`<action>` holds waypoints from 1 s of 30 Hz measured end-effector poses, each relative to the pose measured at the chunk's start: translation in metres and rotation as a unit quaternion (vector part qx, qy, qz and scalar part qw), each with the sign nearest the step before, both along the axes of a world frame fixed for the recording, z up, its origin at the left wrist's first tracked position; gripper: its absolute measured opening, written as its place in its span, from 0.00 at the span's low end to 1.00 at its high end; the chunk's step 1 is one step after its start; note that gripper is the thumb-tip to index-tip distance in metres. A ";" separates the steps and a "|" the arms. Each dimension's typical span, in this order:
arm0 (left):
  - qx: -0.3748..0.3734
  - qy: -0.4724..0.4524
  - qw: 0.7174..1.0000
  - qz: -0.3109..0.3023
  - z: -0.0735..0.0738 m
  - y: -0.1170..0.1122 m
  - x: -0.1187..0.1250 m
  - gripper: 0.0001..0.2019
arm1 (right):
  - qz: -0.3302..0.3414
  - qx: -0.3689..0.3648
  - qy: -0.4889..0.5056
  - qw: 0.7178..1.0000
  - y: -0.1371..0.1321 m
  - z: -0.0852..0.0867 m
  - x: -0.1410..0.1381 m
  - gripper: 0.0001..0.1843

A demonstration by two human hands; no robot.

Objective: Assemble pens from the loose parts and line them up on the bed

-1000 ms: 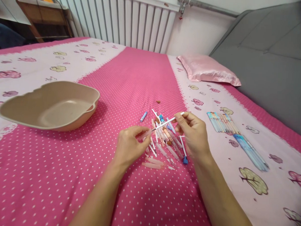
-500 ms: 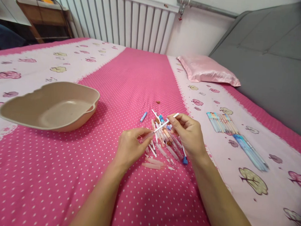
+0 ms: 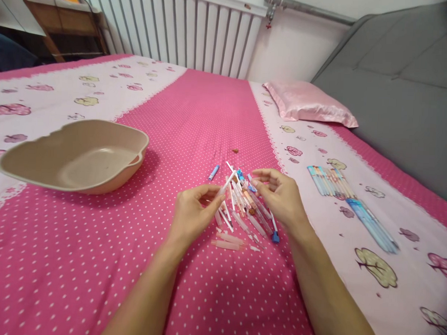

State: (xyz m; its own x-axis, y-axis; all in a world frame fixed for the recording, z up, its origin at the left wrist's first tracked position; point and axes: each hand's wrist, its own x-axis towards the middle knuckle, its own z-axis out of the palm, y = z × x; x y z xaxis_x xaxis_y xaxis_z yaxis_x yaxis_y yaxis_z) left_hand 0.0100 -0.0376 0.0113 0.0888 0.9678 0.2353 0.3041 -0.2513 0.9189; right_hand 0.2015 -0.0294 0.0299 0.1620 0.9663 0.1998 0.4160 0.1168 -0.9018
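The left hand [image 3: 194, 210] pinches a pale pen tube [image 3: 228, 183] between its fingers, above the left edge of the heaped pen parts [image 3: 248, 202]. The right hand's [image 3: 281, 195] fingers stand narrowly parted at the heap's right edge (touching or not, I cannot tell). Dotted bedspread [image 3: 161, 155] leaves room leftward, up to the basin's [image 3: 43, 187] rim.

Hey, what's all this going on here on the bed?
A person's left hand pinches a slim pale tube, with a thin white stick poking out. The right hand is open beside the pile of loose pen parts. Farther right, slim pens lie in a row on the bedspread; a tan basin sits to the left.
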 end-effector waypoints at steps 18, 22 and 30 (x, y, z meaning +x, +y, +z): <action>-0.013 0.020 0.999 0.047 0.003 0.000 0.001 0.10 | 0.007 -0.126 -0.363 0.923 0.003 -0.023 -0.025 0.08; -0.010 0.029 0.998 0.048 0.003 0.000 0.002 0.10 | 0.029 -0.073 -0.354 0.932 0.002 -0.024 -0.025 0.07; -0.002 0.047 0.998 0.052 0.004 0.000 0.002 0.09 | 0.013 -0.157 -0.432 0.888 -0.008 -0.020 -0.029 0.09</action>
